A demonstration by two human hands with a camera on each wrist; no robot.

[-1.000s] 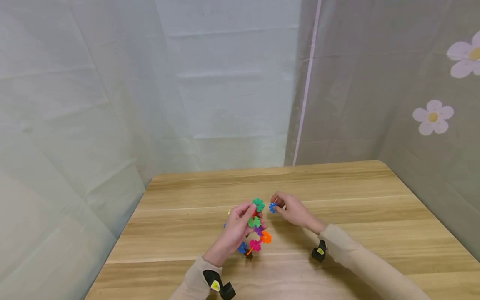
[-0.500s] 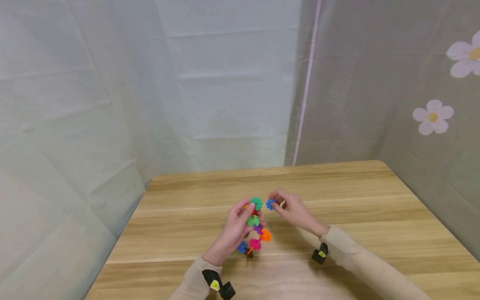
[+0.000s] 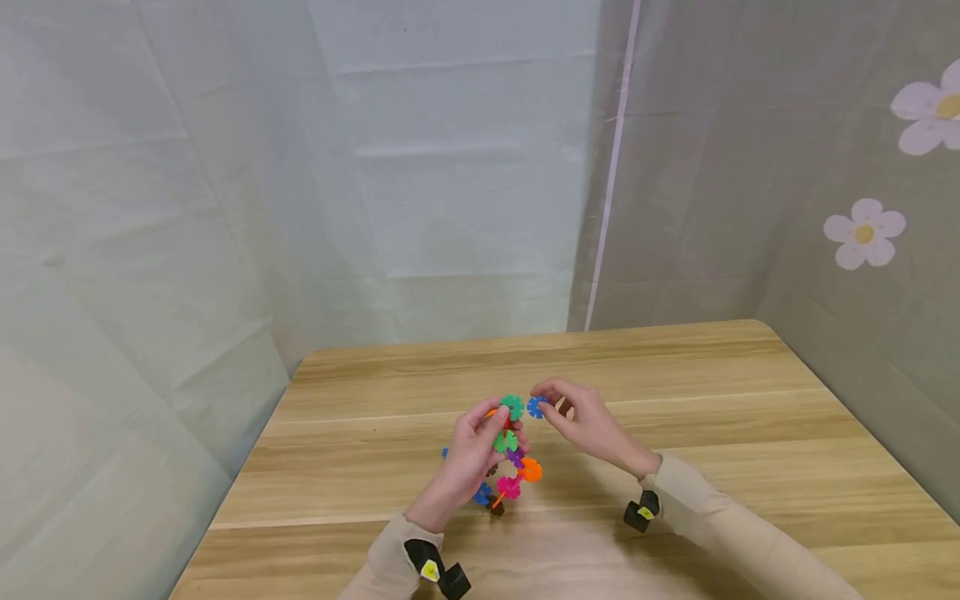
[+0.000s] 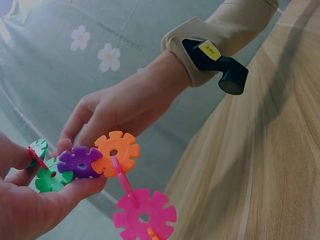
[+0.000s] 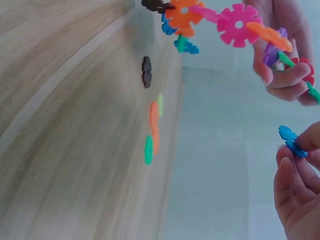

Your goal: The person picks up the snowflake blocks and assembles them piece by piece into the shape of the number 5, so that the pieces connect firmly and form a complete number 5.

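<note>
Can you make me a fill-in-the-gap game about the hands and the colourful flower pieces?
1. The left hand holds a chain of joined plastic pieces above the ____.
2. The right hand pinches one loose piece whose colour is ____.
3. The topmost piece of the chain in the head view is ____.
4. The big piece lowest in the left wrist view is ____.

Missing words: table; blue; green; pink

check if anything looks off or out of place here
Nothing stands out. The left hand holds a chain of snowflake discs, the right hand pinches a blue disc beside it, and a few loose discs lie on the table.
</note>
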